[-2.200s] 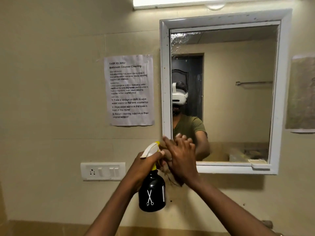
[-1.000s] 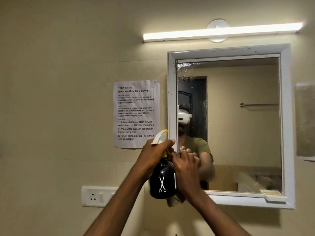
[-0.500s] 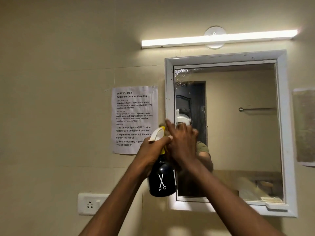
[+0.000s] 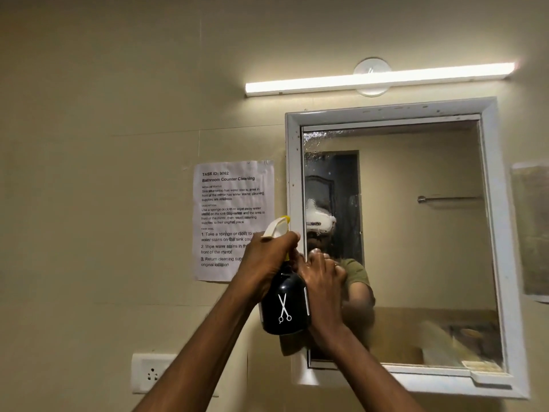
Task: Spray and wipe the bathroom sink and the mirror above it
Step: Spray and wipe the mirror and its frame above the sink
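Note:
The white-framed mirror [image 4: 416, 233] hangs on the beige wall, with droplets on its upper left glass [image 4: 318, 141]. My left hand [image 4: 267, 260] grips the neck and white trigger of a black spray bottle [image 4: 283, 307] with a scissors logo, held upright at the mirror's left edge. My right hand [image 4: 320, 281] is right beside the bottle, against the lower left glass, fingers curled. A brownish bit of cloth [image 4: 292, 346] hangs below the bottle, seemingly from that hand. The sink is out of view.
A printed task sheet [image 4: 231, 203] is taped left of the mirror, with a wall socket [image 4: 151, 373] below it. A lit tube light [image 4: 377, 78] runs above the mirror. Another sheet [image 4: 531, 230] is taped at the right edge.
The view has tilted upward and both hands rose along the mirror's left side. My right hand's fingers, spread on the glass half a second ago, are now lower and curled.

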